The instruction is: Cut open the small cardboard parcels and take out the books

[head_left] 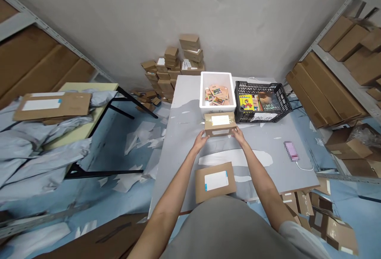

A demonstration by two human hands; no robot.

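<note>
A small taped cardboard box with white labels sits on the grey table, against the front of a white foam box that holds orange card packs. My left hand is at its left front corner, fingers touching the side. At the right front corner, my right hand has its fingers on the box, so it is held between both hands. Nearer my body lies a flat cardboard parcel with a white label; neither hand touches it.
Right of the foam box stands a black crate with books. A pink phone with a white cable lies at the table's right. Stacked cartons stand behind on the left. A side table bears grey bags and a parcel.
</note>
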